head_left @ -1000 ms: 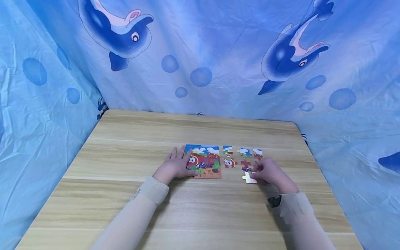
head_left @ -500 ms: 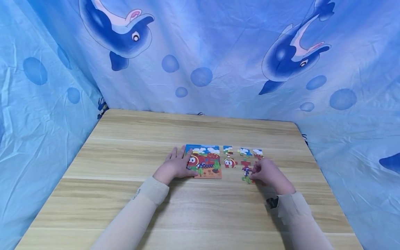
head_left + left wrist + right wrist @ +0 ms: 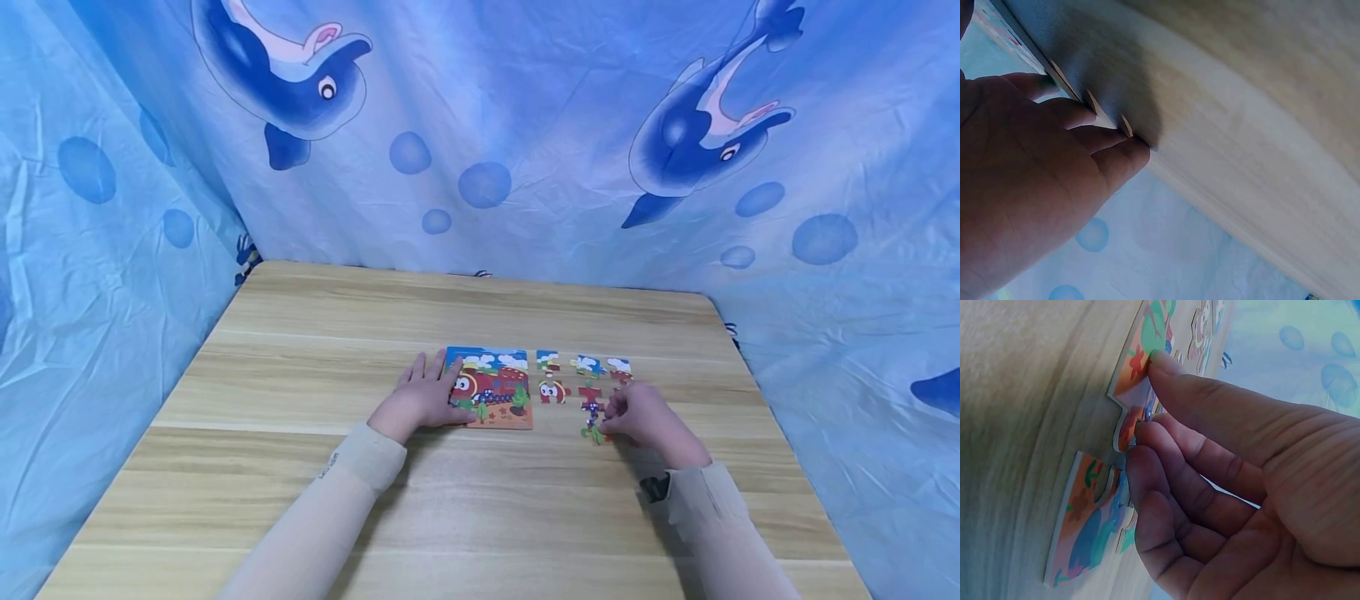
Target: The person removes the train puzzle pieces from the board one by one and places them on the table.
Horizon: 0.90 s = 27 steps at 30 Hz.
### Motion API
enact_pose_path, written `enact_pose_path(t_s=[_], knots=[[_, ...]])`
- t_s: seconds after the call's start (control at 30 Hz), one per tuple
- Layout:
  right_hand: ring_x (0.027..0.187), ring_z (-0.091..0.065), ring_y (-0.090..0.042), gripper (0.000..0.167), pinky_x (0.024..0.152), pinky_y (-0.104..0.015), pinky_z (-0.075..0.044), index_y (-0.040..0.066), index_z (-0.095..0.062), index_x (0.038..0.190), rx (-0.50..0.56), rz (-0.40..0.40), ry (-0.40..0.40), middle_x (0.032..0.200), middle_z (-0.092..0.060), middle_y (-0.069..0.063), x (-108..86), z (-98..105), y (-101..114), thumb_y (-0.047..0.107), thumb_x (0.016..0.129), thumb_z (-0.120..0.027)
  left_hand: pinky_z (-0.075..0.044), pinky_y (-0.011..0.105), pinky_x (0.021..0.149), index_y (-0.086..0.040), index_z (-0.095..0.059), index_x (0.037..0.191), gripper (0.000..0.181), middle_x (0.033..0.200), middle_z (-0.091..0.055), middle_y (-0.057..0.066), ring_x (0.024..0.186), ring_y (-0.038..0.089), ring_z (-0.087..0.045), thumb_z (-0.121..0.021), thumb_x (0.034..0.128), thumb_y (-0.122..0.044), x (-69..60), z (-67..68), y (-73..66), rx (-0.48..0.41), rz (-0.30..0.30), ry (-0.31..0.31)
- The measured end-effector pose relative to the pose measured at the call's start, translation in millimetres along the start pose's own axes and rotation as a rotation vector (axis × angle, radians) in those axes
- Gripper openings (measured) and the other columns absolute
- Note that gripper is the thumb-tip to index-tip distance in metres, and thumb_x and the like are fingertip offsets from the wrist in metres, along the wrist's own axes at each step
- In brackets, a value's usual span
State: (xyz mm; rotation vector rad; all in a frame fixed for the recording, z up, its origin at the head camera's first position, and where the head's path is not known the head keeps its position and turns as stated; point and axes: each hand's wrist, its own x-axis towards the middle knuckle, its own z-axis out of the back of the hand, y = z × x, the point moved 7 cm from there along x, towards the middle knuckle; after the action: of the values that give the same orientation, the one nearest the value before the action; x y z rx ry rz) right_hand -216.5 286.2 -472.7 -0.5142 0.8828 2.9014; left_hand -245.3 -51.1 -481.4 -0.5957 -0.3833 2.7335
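My left hand (image 3: 423,402) lies with spread fingers at the left side of a square puzzle board (image 3: 501,421) printed with a red train; some fingertips overlap its edge. In the left wrist view, the fingers (image 3: 1119,165) touch the table beside the board. My right hand (image 3: 648,421) holds a puzzle piece (image 3: 1138,359) with orange ground and a green tree between thumb and fingers, low over the table. Another piece (image 3: 1075,531), orange with a blue-grey shape, lies just below it in that wrist view. The right hand hides part of the pieces under it.
Several puzzle pieces lie in loose rows right of the board, among them one with two eyes (image 3: 552,392), a cloud piece (image 3: 588,365) and a blue-sky corner piece (image 3: 547,359). The wooden table (image 3: 480,517) meets a blue dolphin curtain (image 3: 555,233) behind.
The puzzle piece in my right hand has gone from a tilted, shiny angle to lying flatter, its picture now showing. That hand shifted slightly left. The left hand stays put.
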Motion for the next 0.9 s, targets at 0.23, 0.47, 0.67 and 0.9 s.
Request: enact_pose_path(t_s=[0.23,0.47,0.67,0.9], knots=[[0.066,-0.059,-0.022,0.017,0.057,-0.034,-0.052,0.010,-0.070,0.081,0.018,0.005,0.000,0.085,-0.063,-0.006,-1.2,-1.0,-0.8,0.011,0.081,-0.087,-0.008,0.061,0.118,-0.016,-0.015,0.165,0.107,0.169,-0.001,0.016,0.150,0.047,0.004,-0.066,0.0876,-0.068,1.3,-2.1,0.8,0.000,0.005,0.000],[0.064,-0.057,-0.025,0.017,0.055,-0.036,-0.051,0.010,-0.070,0.088,0.081,0.034,-0.010,0.082,-0.064,-0.008,-2.5,8.6,-1.2,0.023,0.090,-0.081,-0.008,0.061,0.118,-0.016,-0.014,0.165,0.107,0.169,0.000,0.017,0.150,0.047,0.004,-0.066,0.0879,-0.068,0.3,-1.4,0.1,0.002,0.001,-0.002],[0.078,-0.060,-0.022,0.019,0.066,-0.037,-0.052,0.012,-0.074,0.100,0.092,0.121,-0.097,0.089,-0.067,-0.003,-0.4,17.9,14.3,0.028,0.091,-0.081,-0.008,0.061,0.117,-0.015,-0.014,0.165,0.107,0.169,0.000,0.017,0.150,0.047,0.004,-0.066,0.0878,-0.068,1.2,-1.9,1.0,0.005,0.002,-0.001],[0.089,-0.066,-0.020,0.033,0.076,-0.039,-0.056,0.003,-0.073,0.114,0.144,0.218,-0.124,0.096,-0.070,-0.002,1.0,11.6,40.8,0.024,0.090,-0.081,-0.008,0.062,0.117,-0.015,-0.015,0.165,0.107,0.169,0.000,0.017,0.150,0.047,0.004,-0.066,0.0877,-0.068,1.4,-2.0,0.9,-0.002,0.003,-0.002]])
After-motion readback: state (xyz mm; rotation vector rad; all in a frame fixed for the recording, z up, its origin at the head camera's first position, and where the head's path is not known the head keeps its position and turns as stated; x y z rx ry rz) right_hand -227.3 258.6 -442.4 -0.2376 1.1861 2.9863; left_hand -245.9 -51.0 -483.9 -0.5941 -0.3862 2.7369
